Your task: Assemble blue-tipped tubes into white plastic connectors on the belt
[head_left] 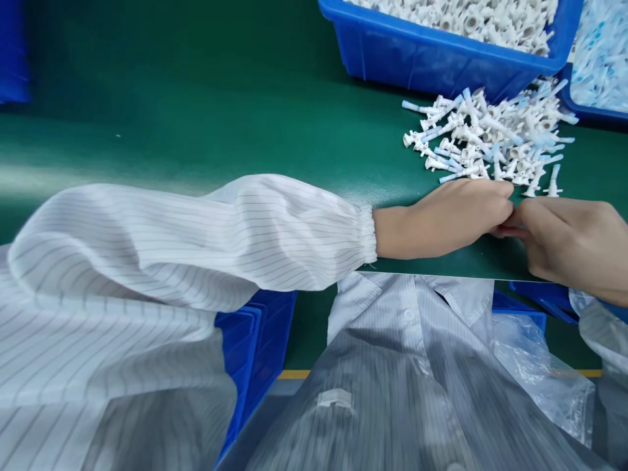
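Observation:
My left hand (464, 212) reaches in from the left over the green tabletop, its fingers curled closed. Against its fingertips presses my right hand (572, 239), also closed. Whatever lies between the fingers is hidden by the knuckles. Just beyond both hands spreads a loose pile of small white plastic fittings (490, 140), many with a short pale-blue tube on one end. A single fitting (554, 182) stands at the pile's near edge, close to my right hand.
Behind the pile stands a blue bin (417, 55) full of white plastic fittings. Right of it, another blue bin (596, 112) holds pale-blue tubes. A blue container (14, 52) is at the far left. Under the table edge are blue bins (265, 347) and a clear plastic bag (540, 373).

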Action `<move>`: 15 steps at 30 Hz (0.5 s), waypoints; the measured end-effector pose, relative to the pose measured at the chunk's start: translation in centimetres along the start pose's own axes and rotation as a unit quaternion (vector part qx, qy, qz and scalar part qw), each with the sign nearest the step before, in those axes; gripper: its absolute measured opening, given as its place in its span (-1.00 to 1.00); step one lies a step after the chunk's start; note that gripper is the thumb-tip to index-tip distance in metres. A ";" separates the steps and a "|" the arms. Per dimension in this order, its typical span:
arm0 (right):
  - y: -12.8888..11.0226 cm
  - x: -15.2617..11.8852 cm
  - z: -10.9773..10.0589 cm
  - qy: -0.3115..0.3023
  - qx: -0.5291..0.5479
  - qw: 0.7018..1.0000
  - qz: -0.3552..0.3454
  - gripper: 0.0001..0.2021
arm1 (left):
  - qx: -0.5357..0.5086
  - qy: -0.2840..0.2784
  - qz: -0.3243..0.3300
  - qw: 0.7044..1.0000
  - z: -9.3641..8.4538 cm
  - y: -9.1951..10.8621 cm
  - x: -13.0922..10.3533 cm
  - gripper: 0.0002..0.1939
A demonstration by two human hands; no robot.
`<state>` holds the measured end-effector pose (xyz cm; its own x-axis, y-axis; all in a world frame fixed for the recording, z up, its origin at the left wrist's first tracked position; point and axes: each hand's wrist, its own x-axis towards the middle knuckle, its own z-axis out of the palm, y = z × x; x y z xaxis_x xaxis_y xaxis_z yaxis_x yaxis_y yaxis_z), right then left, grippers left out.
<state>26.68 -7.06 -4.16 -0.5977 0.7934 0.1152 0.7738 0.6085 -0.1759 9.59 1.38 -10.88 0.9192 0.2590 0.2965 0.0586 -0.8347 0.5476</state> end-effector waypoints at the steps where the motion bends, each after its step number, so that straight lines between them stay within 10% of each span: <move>1: 0.0 0.0 0.1 0.003 -0.009 1.000 0.002 -0.77 | 0.000 0.007 0.007 1.000 0.1 -0.1 0.0 -0.80; 15: 0.5 -1.3 0.8 0.033 -0.073 0.997 -0.008 -0.86 | 0.035 -0.103 -0.058 0.992 -1.4 1.0 1.0 -0.71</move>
<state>27.67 -7.76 -5.17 -0.5986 0.7800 0.1822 0.7895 0.6130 -0.0306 10.06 1.52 -8.96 0.9642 0.2573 0.0646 0.1893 -0.8380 0.5117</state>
